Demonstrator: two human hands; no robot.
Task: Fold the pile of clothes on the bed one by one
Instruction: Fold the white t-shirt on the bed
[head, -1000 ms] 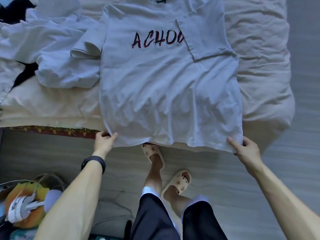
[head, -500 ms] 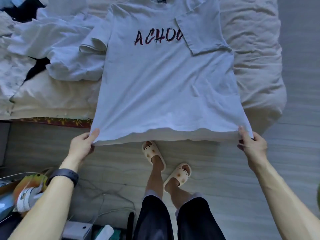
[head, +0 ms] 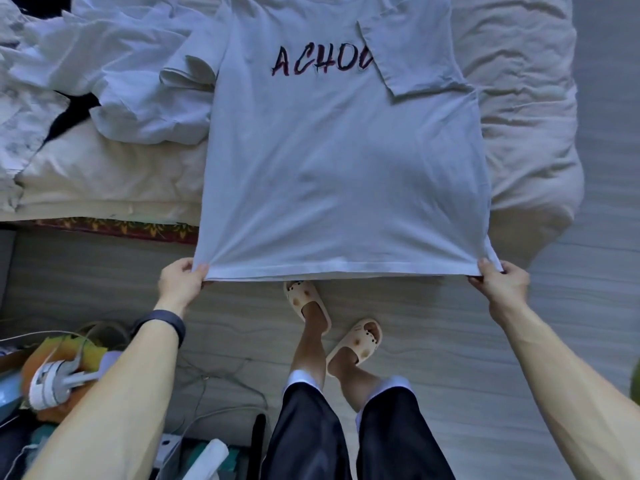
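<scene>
Grey plank floor [head: 450, 341] fills the near view, w/ bags & cables heaped at the person's left and slippered feet just short of the bed edge. Left hand [head: 180, 282], black wristband [head: 161, 323] behind it, pinches the left hem corner of the white T-shirt [head: 339, 174] btw thumb & curled fingers. Right hand [head: 502, 285] pinches the right corner the same way, so the hem hangs taut off the mattress edge. Rest of the shirt lies flat, print up, on the bed [head: 526, 133]. Further up, the right-side sleeve [head: 412, 46] is already folded in over the chest, covering the end of the lettering; the left sleeve [head: 188, 69] sticks out, not yet folded. At far left the pile [head: 114, 74] of crumpled white & dark garments waits. Judging by that: this shirt approx a third done, no finished stack in view, most of the job left.
</scene>
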